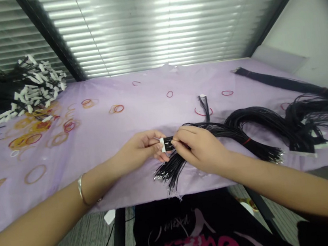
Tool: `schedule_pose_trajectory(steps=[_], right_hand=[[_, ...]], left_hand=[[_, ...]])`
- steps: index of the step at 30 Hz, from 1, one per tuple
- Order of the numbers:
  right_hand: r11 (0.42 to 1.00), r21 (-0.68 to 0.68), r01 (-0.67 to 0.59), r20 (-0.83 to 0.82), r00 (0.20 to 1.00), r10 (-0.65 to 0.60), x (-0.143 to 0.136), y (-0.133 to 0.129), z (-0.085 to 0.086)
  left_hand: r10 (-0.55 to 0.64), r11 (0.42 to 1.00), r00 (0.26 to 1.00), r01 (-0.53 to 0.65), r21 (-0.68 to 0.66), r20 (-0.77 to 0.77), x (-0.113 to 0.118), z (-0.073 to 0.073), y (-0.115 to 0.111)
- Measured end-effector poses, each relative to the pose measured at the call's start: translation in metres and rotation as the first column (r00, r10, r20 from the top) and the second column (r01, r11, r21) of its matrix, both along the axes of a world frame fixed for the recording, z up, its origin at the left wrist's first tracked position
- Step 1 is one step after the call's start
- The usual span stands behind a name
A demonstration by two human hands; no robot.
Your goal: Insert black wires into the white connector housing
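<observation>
At the middle of the table's front, my left hand (146, 147) pinches a white connector (162, 144) between thumb and fingers. Black wires run from the connector to the right. My right hand (198, 146) has its thumb and fingertips closed on these wires just beside the connector. Below both hands fans out a bundle of loose black wire ends (171, 172) with shiny metal tips. More black wires pass behind my right hand toward a looped bundle (253, 118), tied with a red band (246, 141).
A purple cloth (149, 101) covers the table. White-ended black cables (36, 84) are piled at the left, near scattered rubber bands (34, 138). A short black cable (206, 109) lies behind my right hand. Another long bundle (281, 81) rests at the back right.
</observation>
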State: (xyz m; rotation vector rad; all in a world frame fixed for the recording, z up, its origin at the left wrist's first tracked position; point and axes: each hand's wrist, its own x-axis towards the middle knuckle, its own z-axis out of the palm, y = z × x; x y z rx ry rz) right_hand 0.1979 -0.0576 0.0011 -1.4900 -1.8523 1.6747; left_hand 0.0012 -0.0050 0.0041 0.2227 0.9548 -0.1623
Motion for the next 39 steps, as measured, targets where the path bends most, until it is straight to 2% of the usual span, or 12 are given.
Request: schedule_pose_trajectory(steps=[7,11,15,23,27,30,32,34,36,37,39], right_hand=[[1.000,0.013,-0.017,-0.026,1.000,0.018,0.000,-0.001,-0.003],[0.996,0.078,-0.031,0.009,0.999,0.030,-0.004,-0.004,-0.005],[0.989,0.142,-0.047,0.038,0.998,0.042,-0.007,-0.005,-0.007],[0.992,0.116,-0.051,0.027,0.998,0.048,-0.009,-0.007,-0.008],[0.990,0.137,-0.039,0.012,0.999,0.038,-0.005,0.003,-0.005],[0.985,0.170,0.037,0.141,0.988,-0.062,0.025,0.015,0.005],[0.972,0.233,0.030,0.343,0.933,-0.111,0.061,0.024,0.013],[0.953,0.283,-0.108,0.455,0.890,-0.034,0.101,0.033,0.017],[0.934,0.273,-0.231,0.499,0.864,0.068,0.136,0.044,0.012],[0.921,0.269,-0.282,0.513,0.851,0.111,0.148,0.049,0.004],[0.895,0.186,-0.406,0.463,0.839,0.285,0.160,0.059,-0.019]], left_hand=[[-0.040,0.997,0.999,0.038,0.060,0.019,-0.001,-0.001,-0.001],[-0.103,0.986,0.995,0.101,0.131,0.011,-0.001,-0.001,-0.002],[-0.132,0.983,0.991,0.134,0.129,-0.025,0.000,0.000,-0.002],[-0.098,0.987,0.995,0.099,0.127,-0.012,0.000,-0.002,-0.005],[-0.064,0.986,0.997,0.058,0.157,0.032,0.000,0.000,-0.001],[-0.052,0.964,0.999,0.046,0.263,0.015,-0.002,0.002,0.002],[-0.048,0.933,0.998,0.056,0.356,-0.029,-0.004,0.003,0.003],[-0.066,0.888,0.995,0.093,0.451,-0.074,-0.007,0.003,0.002],[-0.089,0.836,0.991,0.130,0.533,-0.101,-0.009,0.003,0.000],[-0.095,0.810,0.989,0.143,0.568,-0.115,-0.010,0.003,-0.001],[-0.112,0.740,0.983,0.182,0.647,-0.148,-0.011,0.004,-0.001]])
